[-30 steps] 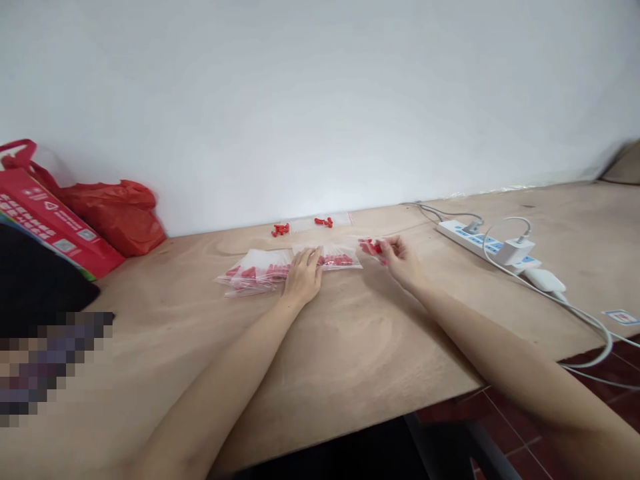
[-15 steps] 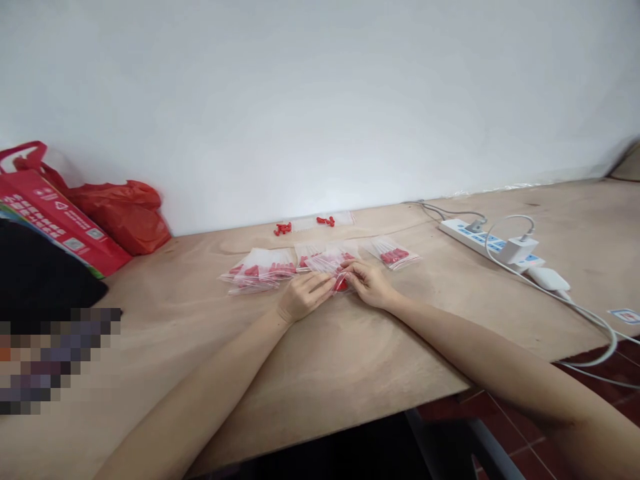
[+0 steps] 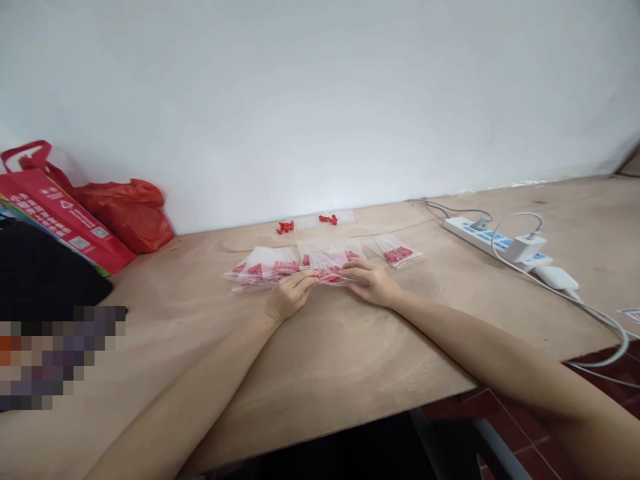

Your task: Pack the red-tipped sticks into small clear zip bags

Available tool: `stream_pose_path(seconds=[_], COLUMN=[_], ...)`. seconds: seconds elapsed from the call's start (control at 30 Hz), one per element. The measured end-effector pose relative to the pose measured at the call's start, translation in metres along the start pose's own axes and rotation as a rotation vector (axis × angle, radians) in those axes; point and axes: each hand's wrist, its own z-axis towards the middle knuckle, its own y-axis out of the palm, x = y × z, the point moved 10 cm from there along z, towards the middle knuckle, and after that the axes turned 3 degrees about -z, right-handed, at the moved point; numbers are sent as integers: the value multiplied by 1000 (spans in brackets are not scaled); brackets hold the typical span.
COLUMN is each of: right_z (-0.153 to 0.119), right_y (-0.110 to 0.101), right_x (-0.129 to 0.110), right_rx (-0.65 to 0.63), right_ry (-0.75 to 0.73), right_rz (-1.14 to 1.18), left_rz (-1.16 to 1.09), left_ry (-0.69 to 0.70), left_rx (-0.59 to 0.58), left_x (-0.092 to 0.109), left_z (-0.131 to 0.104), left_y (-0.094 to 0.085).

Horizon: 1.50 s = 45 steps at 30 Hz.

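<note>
Held bag: a clear plastic bag with red pieces inside (image 3: 330, 275) is between the two hands, just above or on the tabletop; which of these cannot be told. Its near edge spans from one set of fingertips to the other, and the red pieces show in the gap.
Left hand (image 3: 291, 293): fingers together and nearly closed, pinching the bag's left end; the thumb is mostly hidden.
Right hand (image 3: 373, 283): fingers curled and nearly closed, gripping the bag's right end.
Bags behind: more filled clear bags (image 3: 311, 253) lie directly beyond the held one, partly overlapped by it.
Left pile: several filled bags (image 3: 260, 267) overlap just beyond the left hand.
Right bag: one filled bag (image 3: 397, 252) lies flat, beyond the right hand and a little to its right.
By the wall: a cluster of loose red pieces (image 3: 286, 227), with a smaller group (image 3: 329, 219) on a flat clear bag (image 3: 345, 217).
Far right: a white power strip (image 3: 457, 227) with a plugged-in adapter (image 3: 525, 248) and cables.
Far left: a red plastic bag (image 3: 125, 213) beside a printed carrier bag (image 3: 63, 217).
Tabletop: light brown wood (image 3: 350, 367).
</note>
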Motion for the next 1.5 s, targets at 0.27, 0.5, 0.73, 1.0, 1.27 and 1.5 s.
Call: stream_pose_path(seconds=[0.27, 0.5, 0.73, 1.0, 1.27, 1.5], right_z=[3, 8, 19, 22, 18, 14], right_y=[-7, -1, 24, 36, 32, 18], right_x=[-20, -28, -44, -44, -40, -19], right_rx=[84, 57, 66, 7, -15, -37], right_ry=[-213, -198, -286, -313, -307, -198], right_rz=[-372, -531, -594, -648, -640, -544], left_rz=[27, 90, 95, 48, 53, -13], left_ry=[29, 39, 63, 44, 14, -78], left_rx=[-3, -20, -14, -26, -20, -6], left_x=[3, 2, 3, 0, -1, -10], left_z=[-1, -1, 0, -2, -2, -2], left_y=[-2, 3, 3, 5, 5, 3])
